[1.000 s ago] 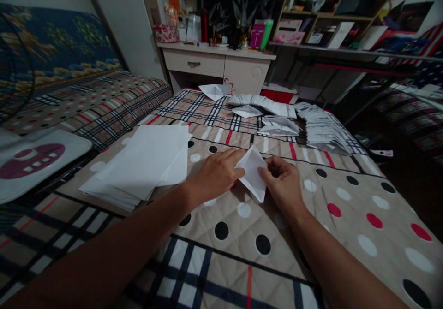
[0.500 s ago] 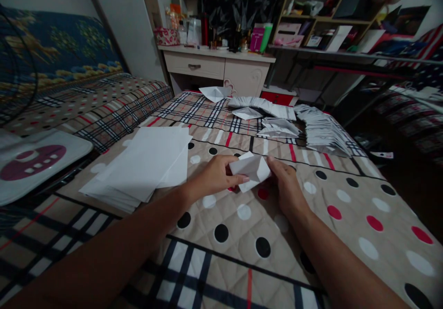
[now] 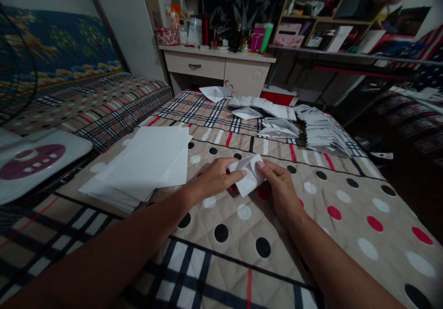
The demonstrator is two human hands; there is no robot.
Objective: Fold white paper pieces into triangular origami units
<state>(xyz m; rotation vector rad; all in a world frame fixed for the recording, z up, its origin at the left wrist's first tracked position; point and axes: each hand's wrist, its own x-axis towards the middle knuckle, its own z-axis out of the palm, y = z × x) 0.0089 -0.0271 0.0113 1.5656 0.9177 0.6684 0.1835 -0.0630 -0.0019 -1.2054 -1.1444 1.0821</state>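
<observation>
A small folded sheet of white paper (image 3: 246,185) is held just above the patterned bedspread (image 3: 235,253). My left hand (image 3: 218,177) pinches its left side, thumb on top and fingers behind. At its upper right corner my right hand (image 3: 282,184) grips it, the thumb pressing on a raised flap. To the left lies a stack of flat white sheets (image 3: 148,157). Folded paper pieces (image 3: 279,127) rest farther back on the bed, beside a long row of packed folded papers (image 3: 323,129).
Another row of folded papers (image 3: 261,105) runs along the far part of the bed, with an opened folded piece (image 3: 215,93) to its left. A white dresser (image 3: 194,64) stands behind the bed. A white plastic object with a purple oval (image 3: 74,145) sits at the left.
The folded paper has turned from an upright diamond to a tilted, more compact shape. Both hands have shifted their grip on it, and my right thumb now presses onto its flap.
</observation>
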